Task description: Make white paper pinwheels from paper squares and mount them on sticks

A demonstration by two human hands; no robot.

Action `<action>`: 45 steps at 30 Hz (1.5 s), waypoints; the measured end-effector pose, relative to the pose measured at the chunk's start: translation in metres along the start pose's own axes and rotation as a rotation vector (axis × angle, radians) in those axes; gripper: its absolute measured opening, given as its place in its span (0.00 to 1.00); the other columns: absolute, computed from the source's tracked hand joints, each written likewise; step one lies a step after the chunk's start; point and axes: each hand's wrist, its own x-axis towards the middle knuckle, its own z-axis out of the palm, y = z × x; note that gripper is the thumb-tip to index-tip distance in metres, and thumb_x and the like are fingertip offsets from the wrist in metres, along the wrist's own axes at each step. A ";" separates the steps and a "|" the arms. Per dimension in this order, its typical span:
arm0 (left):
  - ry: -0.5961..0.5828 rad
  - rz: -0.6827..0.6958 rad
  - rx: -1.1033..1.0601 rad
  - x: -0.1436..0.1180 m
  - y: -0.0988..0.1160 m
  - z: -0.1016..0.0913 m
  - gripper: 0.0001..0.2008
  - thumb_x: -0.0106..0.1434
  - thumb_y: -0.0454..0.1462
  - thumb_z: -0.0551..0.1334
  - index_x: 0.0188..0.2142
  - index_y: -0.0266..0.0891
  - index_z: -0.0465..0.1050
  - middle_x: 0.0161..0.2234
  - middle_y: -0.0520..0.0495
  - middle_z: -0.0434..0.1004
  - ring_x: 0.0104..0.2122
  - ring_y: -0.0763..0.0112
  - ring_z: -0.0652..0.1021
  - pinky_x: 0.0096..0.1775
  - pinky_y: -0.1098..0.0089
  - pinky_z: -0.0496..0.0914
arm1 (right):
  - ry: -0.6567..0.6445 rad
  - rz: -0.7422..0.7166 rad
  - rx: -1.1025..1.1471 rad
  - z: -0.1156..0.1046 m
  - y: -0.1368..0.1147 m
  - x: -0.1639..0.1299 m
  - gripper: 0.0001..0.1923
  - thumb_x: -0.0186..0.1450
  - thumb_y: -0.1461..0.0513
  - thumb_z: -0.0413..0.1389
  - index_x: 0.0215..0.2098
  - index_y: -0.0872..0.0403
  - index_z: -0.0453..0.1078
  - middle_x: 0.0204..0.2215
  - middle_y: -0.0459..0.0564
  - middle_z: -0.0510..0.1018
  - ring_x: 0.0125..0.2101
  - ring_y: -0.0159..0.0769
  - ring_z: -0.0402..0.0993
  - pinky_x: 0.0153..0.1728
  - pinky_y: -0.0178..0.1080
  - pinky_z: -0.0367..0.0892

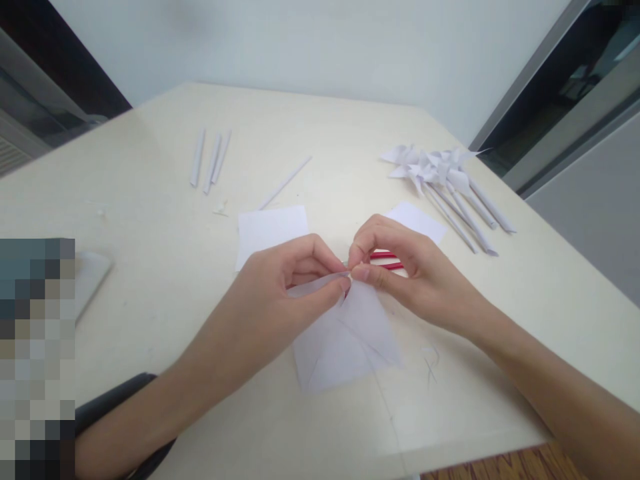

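Between thumb and fingers, my left hand [295,270] pinches a thin white paper sheet [345,347] with slanting cut or fold lines, held just over the table. The fingertips of my right hand [400,263] are closed at the paper's upper edge, against my left fingertips; whatever small thing they grip there is hidden. From the paper, a fine line like a thread [390,413] runs toward the table's near edge. Partly behind my right hand lie two red bars, perhaps scissor handles [384,255]. A white paper square [273,230] lies beyond my left hand, and another paper piece [417,221] lies beyond my right.
Several paper pinwheels [445,170] on rolled paper sticks lie at the back right. Three paper tubes [197,157] rest at the back left, and a thinner paper stick [286,182] lies mid-table. Thread scraps [430,367] lie near my right forearm. A pale flat object [93,273] is at left.
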 end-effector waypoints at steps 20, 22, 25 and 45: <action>0.198 -0.117 -0.296 0.014 -0.015 -0.013 0.08 0.60 0.43 0.61 0.31 0.42 0.69 0.28 0.53 0.71 0.27 0.73 0.72 0.27 0.74 0.65 | -0.080 -0.039 0.008 -0.026 0.009 0.002 0.30 0.62 0.69 0.56 0.59 0.43 0.56 0.54 0.48 0.64 0.42 0.32 0.70 0.44 0.37 0.70; 0.204 -0.123 -0.324 0.014 -0.015 -0.013 0.07 0.61 0.42 0.60 0.31 0.42 0.69 0.28 0.54 0.68 0.28 0.73 0.71 0.28 0.74 0.65 | -0.052 -0.048 0.027 -0.027 0.008 0.003 0.23 0.64 0.65 0.54 0.56 0.45 0.61 0.53 0.48 0.65 0.43 0.32 0.70 0.44 0.37 0.70; 0.229 -0.124 -0.347 0.014 -0.016 -0.012 0.06 0.60 0.42 0.61 0.32 0.42 0.69 0.29 0.54 0.67 0.29 0.72 0.71 0.28 0.74 0.65 | 0.014 -0.006 0.027 -0.026 0.006 0.004 0.10 0.67 0.58 0.51 0.45 0.51 0.68 0.47 0.49 0.70 0.42 0.33 0.71 0.41 0.36 0.70; -0.200 -0.177 -0.148 0.015 -0.011 -0.002 0.04 0.56 0.39 0.63 0.33 0.43 0.72 0.30 0.51 0.77 0.33 0.66 0.78 0.36 0.68 0.73 | 0.020 -0.040 -0.255 0.002 0.007 -0.001 0.02 0.61 0.67 0.57 0.31 0.54 0.71 0.37 0.47 0.68 0.37 0.31 0.68 0.36 0.35 0.70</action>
